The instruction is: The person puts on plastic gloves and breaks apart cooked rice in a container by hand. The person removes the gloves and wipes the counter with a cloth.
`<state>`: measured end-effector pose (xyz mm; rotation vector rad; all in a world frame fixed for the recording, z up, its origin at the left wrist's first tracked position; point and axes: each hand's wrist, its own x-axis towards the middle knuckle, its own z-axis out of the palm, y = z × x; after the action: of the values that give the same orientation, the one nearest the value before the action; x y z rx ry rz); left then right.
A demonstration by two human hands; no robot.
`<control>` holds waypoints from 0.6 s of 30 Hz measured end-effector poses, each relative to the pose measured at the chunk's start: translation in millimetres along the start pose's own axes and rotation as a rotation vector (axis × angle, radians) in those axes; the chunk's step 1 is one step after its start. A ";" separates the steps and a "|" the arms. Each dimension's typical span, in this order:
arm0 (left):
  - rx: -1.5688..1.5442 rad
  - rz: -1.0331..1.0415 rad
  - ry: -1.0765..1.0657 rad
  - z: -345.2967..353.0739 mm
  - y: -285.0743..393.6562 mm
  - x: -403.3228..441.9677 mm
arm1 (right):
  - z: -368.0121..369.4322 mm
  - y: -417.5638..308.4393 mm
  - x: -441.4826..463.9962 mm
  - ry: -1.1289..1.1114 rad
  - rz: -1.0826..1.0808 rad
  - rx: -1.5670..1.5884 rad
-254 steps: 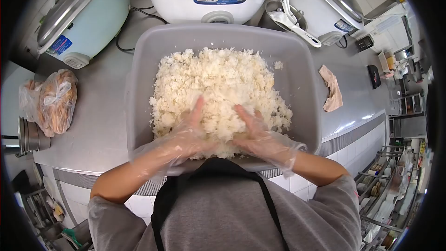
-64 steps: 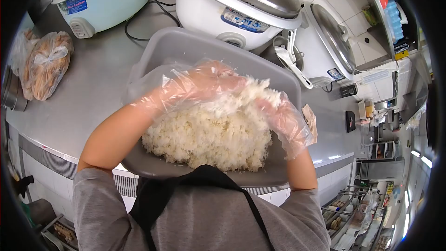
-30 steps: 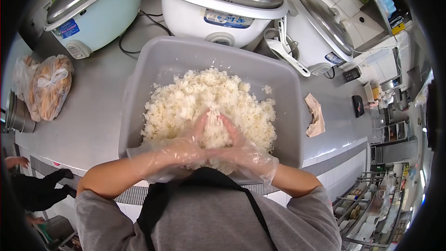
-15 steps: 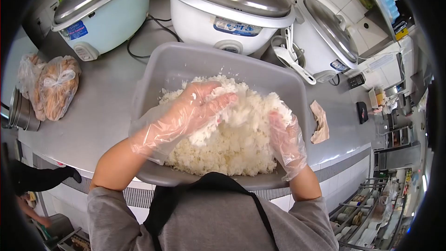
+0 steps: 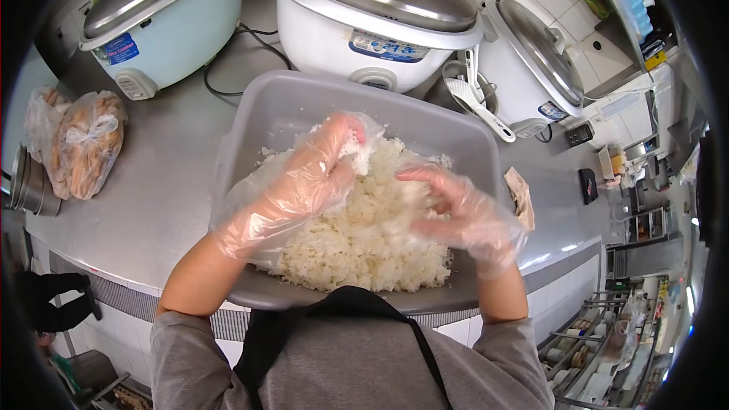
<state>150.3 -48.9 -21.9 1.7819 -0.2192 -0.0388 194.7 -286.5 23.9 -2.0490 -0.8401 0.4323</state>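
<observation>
A grey plastic tub (image 5: 266,102) holds a loose heap of cooked white rice (image 5: 364,250). Both of my hands wear clear plastic gloves and are over the heap. My left hand (image 5: 315,171) is curled at the rice's far left side, with a clump of rice between its fingers and thumb. On the right of the heap, my right hand (image 5: 459,216) has its fingers spread and slightly curved just over the rice, partly smeared by motion. Whether a few grains stick to that glove is hard to tell.
Behind the tub stand a pale blue rice cooker (image 5: 171,26), a large white rice cooker (image 5: 326,38) and another rice cooker (image 5: 524,61). White rice paddles (image 5: 478,102) rest in a metal pot. Tied bags of brown food (image 5: 91,144) lie left; a crumpled cloth (image 5: 520,197) lies right.
My right hand has left the rice at the tub's right side and moved inward, its fingers opening. My left hand has drawn slightly left and curled round a clump.
</observation>
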 end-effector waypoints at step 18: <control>-0.092 -0.190 0.364 -34.0 -58.0 33.6 | 83.3 70.7 137.0 -0.555 -0.166 -0.352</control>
<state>195.6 -9.9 -67.5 1.6798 0.2111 0.1370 273.4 -170.5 -81.3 -2.1800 -1.4956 0.8281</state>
